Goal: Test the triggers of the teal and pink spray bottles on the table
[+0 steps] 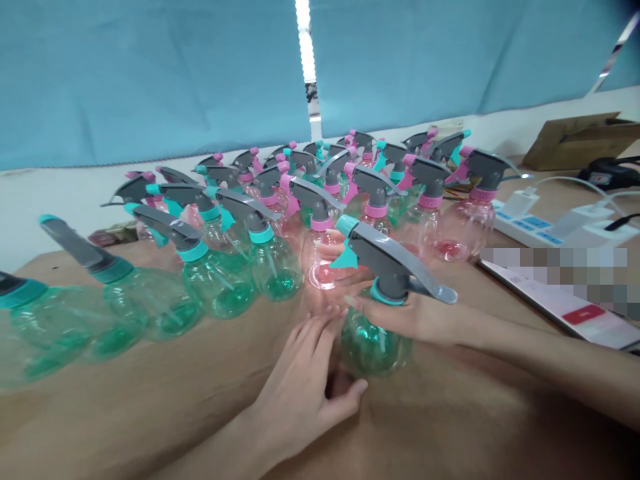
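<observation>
A green spray bottle [373,343] with a grey trigger head and a teal collar stands upright in front of me. My right hand [400,317] is wrapped around it just below the collar, thumb on the near side and blurred fingers behind. My left hand [305,383] lies low on the table to the left of this bottle. Its fingers are stretched forward and its thumb is apart, with nothing held. Beyond the fingertips stands a pink spray bottle [320,250]; close by on its left is another green spray bottle [275,267].
Several more spray bottles [220,280], green and pink, stand in rows across the brown table [165,413]. On the right lie a phone [560,300] and a white power strip [530,223] with plugs and cables. A cardboard box [580,143] sits at the back right, before a blue curtain [200,73].
</observation>
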Action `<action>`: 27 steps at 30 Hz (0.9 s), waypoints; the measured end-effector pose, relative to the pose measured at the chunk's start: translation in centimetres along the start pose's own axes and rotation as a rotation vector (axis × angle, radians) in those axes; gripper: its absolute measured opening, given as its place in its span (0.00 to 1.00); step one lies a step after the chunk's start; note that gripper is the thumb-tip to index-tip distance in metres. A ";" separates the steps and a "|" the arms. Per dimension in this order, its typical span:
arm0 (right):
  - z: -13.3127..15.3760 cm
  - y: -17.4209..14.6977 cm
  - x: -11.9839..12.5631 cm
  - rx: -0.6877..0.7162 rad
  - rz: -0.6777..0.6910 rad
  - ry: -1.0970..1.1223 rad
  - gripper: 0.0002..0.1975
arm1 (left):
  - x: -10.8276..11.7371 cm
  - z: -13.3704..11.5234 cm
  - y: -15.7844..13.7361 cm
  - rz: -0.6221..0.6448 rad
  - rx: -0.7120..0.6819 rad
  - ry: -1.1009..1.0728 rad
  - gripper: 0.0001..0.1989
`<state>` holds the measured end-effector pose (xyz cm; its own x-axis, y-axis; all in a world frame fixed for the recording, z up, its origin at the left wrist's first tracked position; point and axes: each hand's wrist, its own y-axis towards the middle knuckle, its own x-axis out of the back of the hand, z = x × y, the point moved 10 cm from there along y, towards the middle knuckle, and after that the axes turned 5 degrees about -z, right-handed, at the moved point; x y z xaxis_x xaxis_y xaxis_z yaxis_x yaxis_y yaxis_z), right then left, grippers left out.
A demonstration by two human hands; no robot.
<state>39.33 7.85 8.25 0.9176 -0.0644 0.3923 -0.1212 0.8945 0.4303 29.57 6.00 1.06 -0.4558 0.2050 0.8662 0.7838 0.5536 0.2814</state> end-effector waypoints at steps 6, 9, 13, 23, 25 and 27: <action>1.2 -0.3 -0.9 -0.009 0.029 0.001 0.07 | 1.0 -0.4 0.1 -0.060 0.033 -0.152 0.31; 1.6 -0.3 -1.6 -0.042 0.039 -0.033 0.07 | 1.5 -0.8 -0.1 -0.083 0.039 -0.201 0.31; 2.7 -0.4 -2.8 -0.037 0.036 0.037 0.11 | 2.2 -0.8 -1.1 -0.126 0.068 -0.199 0.39; 6.5 -1.2 -8.2 0.008 0.044 0.095 0.16 | 5.2 -0.7 -6.7 -0.176 0.162 -0.328 0.27; 7.6 -1.1 -9.9 0.038 0.046 0.111 0.15 | 6.1 -0.4 -8.3 -0.198 0.180 -0.309 0.27; 8.5 -0.9 -11.7 0.042 0.045 0.091 0.14 | 7.2 0.1 -10.0 -0.235 0.196 -0.263 0.30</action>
<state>25.54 4.07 10.18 0.9411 0.0173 0.3377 -0.1769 0.8764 0.4480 18.37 2.03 4.45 -0.7255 0.2402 0.6449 0.5617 0.7481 0.3533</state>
